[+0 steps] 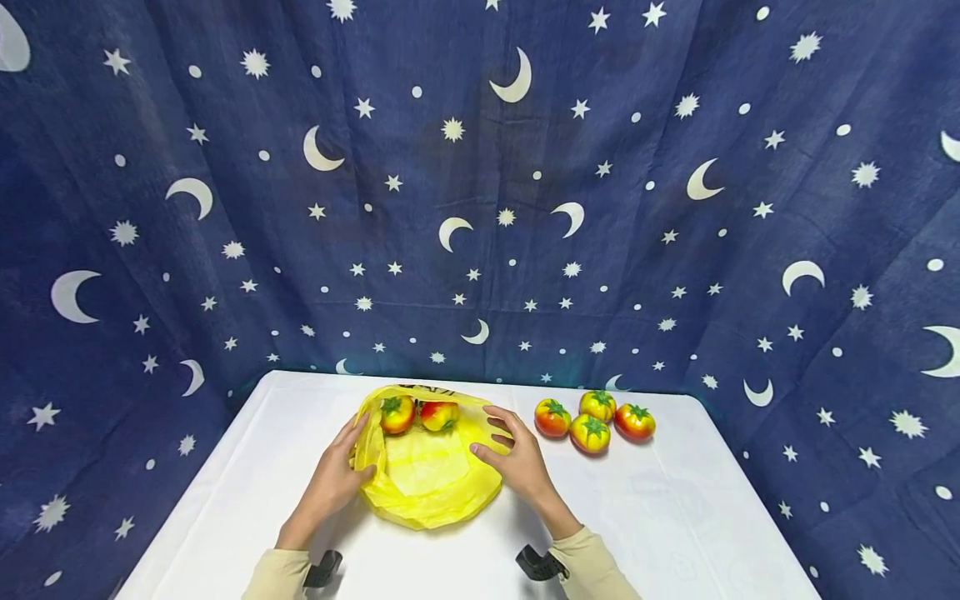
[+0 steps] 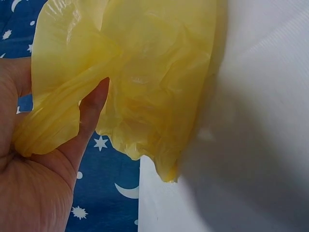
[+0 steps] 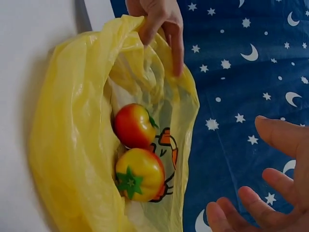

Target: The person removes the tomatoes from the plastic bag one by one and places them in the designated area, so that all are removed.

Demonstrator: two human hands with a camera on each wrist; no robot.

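A yellow plastic bag (image 1: 431, 504) lies on the table with its mouth spread wide. Inside it are two toy tomatoes, one red-orange (image 3: 134, 125) and one mostly yellow (image 3: 145, 169) with a green star-shaped calyx. My left hand (image 1: 337, 471) grips the bag's left rim; in the left wrist view the hand (image 2: 46, 181) has bunched film between thumb and fingers. At the bag's right side my right hand (image 1: 523, 462) is held with fingers spread. The right wrist view shows this hand (image 3: 297, 212) apart from the film, holding nothing.
Several more toy tomatoes (image 1: 590, 434) sit in a cluster to the right of the bag. A white cloth covers the table (image 1: 675, 517). Behind the table's far edge hangs a dark blue curtain (image 1: 390, 225) with moons and stars.
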